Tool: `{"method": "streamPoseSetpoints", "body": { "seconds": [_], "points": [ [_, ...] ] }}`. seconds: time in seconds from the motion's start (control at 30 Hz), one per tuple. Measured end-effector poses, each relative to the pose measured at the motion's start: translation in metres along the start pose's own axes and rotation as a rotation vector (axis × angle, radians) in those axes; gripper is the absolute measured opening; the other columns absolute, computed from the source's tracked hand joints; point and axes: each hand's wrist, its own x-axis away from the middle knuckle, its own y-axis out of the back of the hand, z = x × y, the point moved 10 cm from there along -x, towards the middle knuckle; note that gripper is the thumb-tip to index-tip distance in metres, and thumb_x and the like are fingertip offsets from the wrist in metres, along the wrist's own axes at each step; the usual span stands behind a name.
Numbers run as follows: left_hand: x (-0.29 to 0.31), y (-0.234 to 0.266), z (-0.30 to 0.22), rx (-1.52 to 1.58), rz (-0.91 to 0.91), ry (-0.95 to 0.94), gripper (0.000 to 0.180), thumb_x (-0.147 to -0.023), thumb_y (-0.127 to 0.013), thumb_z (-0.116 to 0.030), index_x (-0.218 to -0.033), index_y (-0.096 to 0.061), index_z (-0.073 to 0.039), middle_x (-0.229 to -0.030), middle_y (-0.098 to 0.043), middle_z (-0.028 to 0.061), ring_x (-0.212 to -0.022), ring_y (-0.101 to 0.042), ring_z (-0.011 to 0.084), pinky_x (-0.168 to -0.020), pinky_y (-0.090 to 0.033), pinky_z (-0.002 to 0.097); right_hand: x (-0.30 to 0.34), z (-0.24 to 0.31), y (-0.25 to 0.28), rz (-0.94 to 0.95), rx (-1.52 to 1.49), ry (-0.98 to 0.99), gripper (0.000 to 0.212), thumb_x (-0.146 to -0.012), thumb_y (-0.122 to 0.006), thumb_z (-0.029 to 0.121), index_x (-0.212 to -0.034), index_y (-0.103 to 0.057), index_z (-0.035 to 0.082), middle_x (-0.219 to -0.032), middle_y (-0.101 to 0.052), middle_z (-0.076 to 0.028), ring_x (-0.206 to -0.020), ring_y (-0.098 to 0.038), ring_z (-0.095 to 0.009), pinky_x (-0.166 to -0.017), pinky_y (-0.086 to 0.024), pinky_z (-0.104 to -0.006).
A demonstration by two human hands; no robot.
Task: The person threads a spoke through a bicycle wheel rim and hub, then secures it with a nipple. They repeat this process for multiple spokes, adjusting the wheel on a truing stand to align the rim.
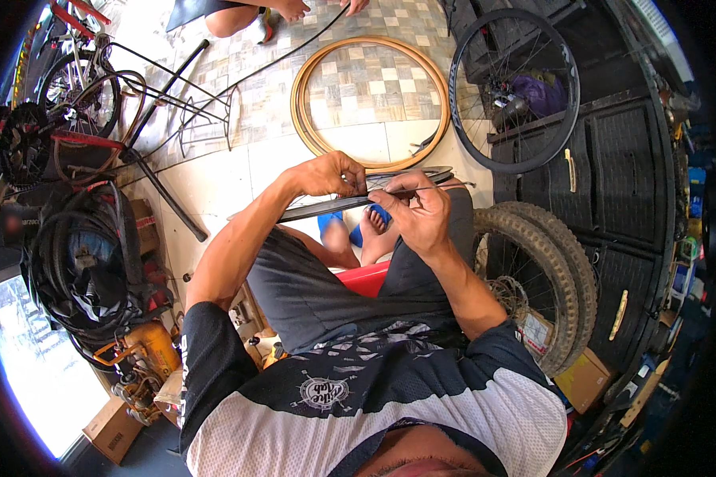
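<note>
Across my raised knees lies a black bicycle rim point(318, 211), seen nearly edge-on. Thin spokes show beyond it on the right. My left hand point(330, 175) is closed at the rim's upper side, its fingers curled and its thumb hidden. Close beside it, my right hand point(422, 215) pinches at the same stretch of rim, and a thin dark spoke point(457, 185) runs out rightward past its fingers. The fingertips of both hands nearly meet. Any small part between them is too small to make out.
Two tan hoops point(301, 103) lie on the tiled floor ahead. A black wheel point(561, 131) leans against dark drawers point(624, 175); knobby tyres point(565, 262) stand at my right. Coiled black tubes point(48, 262) hang at left, below bicycle parts point(87, 139). Another person's hand point(293, 9) shows at the top.
</note>
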Motion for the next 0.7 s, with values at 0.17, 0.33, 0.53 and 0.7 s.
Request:
{"method": "streamPoseSetpoints", "body": {
  "seconds": [0.17,0.33,0.53,0.7],
  "points": [
    [-0.002,-0.002,0.002,0.026,0.015,0.052,0.015,-0.084,-0.077,0.0,-0.099,-0.076,0.0,-0.085,-0.074,0.0044,-0.081,-0.067,0.0133,-0.075,-0.053,0.0309,0.003,0.013,0.002,-0.015,0.004,0.019,0.023,-0.082,-0.091,0.007,-0.097,-0.074,0.001,-0.087,-0.077,-0.007,-0.079,-0.074,-0.014,-0.069,-0.057,-0.0276],
    [0.001,0.002,-0.012,-0.071,-0.063,-0.051,0.014,-0.084,-0.077,-0.001,-0.098,-0.076,0.0,-0.084,-0.074,0.0047,-0.081,-0.067,0.0141,-0.075,-0.053,0.0314,-0.002,0.022,0.001,0.081,0.057,0.107,0.017,-0.086,-0.086,0.0,-0.1,-0.077,-0.002,-0.096,-0.079,-0.011,-0.085,-0.076,-0.016,-0.075,-0.059,-0.0268],
    [0.003,0.003,-0.015,-0.086,-0.054,-0.022,0.016,-0.083,-0.076,-0.002,-0.099,-0.077,0.001,-0.089,-0.075,0.0059,-0.084,-0.068,0.0145,-0.076,-0.054,0.0322,-0.007,0.026,-0.004,0.134,0.069,0.127,0.017,-0.088,-0.085,-0.002,-0.102,-0.076,-0.003,-0.1,-0.076,-0.009,-0.088,-0.072,-0.013,-0.075,-0.056,-0.0259],
    [0.003,0.002,-0.014,-0.093,-0.055,-0.04,0.018,-0.082,-0.077,-0.002,-0.1,-0.077,0.001,-0.089,-0.076,0.0055,-0.085,-0.069,0.0145,-0.078,-0.055,0.0316,-0.002,0.002,-0.004,0.094,-0.113,0.026,0.027,-0.085,-0.089,0.002,-0.104,-0.069,0.001,-0.097,-0.071,-0.005,-0.08,-0.062,-0.007,-0.07,-0.051,-0.0237]
  ]
}}
